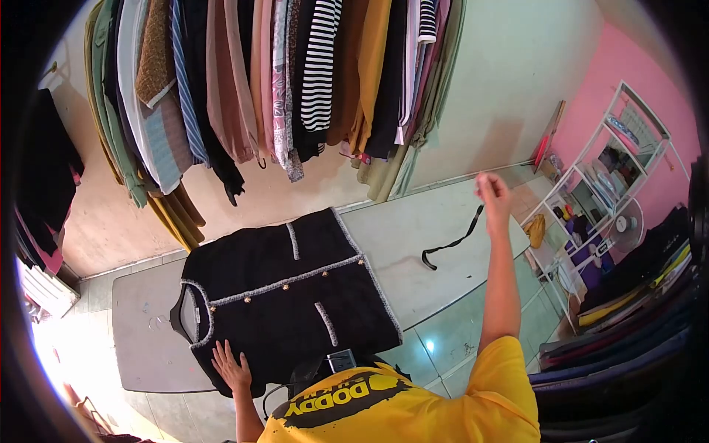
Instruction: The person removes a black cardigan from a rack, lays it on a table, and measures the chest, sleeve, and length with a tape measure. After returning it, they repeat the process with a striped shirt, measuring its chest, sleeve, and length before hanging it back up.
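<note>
A black garment (281, 295) with grey-and-white trim and gold buttons lies spread out on a long pale table (148, 317). A dark hanger (177, 314) shows at its neckline. My left hand (233, 367) rests flat on the black fabric near the lower left edge, fingers spread. Raised over the right part of the table, my right hand (493, 193) has its fingers pinched together on a thin black strap (461, 238). The strap hangs down and curls at its lower end.
Many clothes (317, 74) hang in a row above the table's far side. On the right are a white shelf rack (576, 173), a fan (626, 224) and more hanging clothes (628, 347). Dark clothes (48, 177) hang at the far left.
</note>
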`<action>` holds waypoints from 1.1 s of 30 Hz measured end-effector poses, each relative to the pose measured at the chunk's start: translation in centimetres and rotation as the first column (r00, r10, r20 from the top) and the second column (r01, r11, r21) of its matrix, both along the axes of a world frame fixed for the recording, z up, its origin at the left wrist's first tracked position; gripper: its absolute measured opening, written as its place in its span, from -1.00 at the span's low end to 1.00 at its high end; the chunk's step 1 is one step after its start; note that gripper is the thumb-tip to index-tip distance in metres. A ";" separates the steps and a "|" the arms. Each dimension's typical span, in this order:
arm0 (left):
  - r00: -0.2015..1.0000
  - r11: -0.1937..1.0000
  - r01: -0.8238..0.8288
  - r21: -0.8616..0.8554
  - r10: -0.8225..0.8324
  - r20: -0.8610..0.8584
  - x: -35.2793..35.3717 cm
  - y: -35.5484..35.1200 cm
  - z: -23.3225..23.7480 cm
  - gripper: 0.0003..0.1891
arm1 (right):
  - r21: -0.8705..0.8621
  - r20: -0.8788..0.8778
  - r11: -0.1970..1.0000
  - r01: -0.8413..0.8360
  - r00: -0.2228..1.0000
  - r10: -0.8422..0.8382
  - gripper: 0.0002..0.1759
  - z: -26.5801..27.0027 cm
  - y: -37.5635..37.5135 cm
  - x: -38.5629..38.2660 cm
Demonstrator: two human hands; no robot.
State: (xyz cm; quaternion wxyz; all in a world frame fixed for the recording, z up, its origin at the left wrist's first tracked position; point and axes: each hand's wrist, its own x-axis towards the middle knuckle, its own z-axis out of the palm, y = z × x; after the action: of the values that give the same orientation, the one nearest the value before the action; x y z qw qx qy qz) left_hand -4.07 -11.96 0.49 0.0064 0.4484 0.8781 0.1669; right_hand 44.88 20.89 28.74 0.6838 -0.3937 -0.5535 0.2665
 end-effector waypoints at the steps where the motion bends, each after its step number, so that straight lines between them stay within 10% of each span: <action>1: 1.000 1.000 -0.006 0.004 0.006 -0.007 0.0 0.1 -0.2 -0.44 | -0.044 0.149 0.997 0.065 0.987 -0.057 -0.83 -2.2 0.9 0.6; 10: 0.968 0.986 -0.069 0.151 0.103 -0.230 -3.3 0.7 -1.5 -0.61 | -0.227 0.839 0.928 0.296 0.542 0.032 -0.66 -24.9 0.0 0.5; 13: 0.708 0.702 -0.666 0.251 0.702 -0.084 -3.6 2.3 0.8 -0.62 | -0.274 0.882 0.907 0.318 0.459 0.106 -0.56 -29.2 -2.1 0.4; 18: 0.651 0.737 -0.675 -0.036 0.618 0.441 -11.6 0.7 -3.5 -0.60 | -0.070 0.995 0.882 0.466 0.095 0.028 -0.32 -28.6 -4.4 -1.9; 22: 0.514 0.707 -0.704 -0.066 0.571 0.640 -11.7 0.9 -3.5 -0.58 | 0.062 0.988 0.948 0.311 0.116 -0.103 -0.27 -28.2 -5.9 -5.4; 24: 0.668 0.730 -0.677 0.092 0.558 0.492 -10.1 0.9 -3.5 -0.57 | -0.112 0.914 0.989 0.099 0.400 0.064 -0.26 -29.1 -7.2 -7.9; 30: 0.828 0.740 -0.561 0.372 0.513 0.228 -6.3 0.0 3.2 -0.53 | -0.429 0.708 0.901 -0.058 0.598 0.376 -0.39 -30.0 -10.5 -14.6; 33: 0.842 0.725 -0.488 0.486 0.538 0.042 -7.7 -1.0 6.1 -0.54 | -0.386 0.694 0.862 -0.329 0.512 0.506 -0.49 -30.3 -11.8 -15.7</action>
State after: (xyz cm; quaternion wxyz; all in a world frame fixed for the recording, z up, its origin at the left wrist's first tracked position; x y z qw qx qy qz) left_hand -11.78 -12.95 6.57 -0.1956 0.1831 0.8974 0.3505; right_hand 29.14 9.08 -1.59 0.2469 -0.3911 -0.8403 0.2827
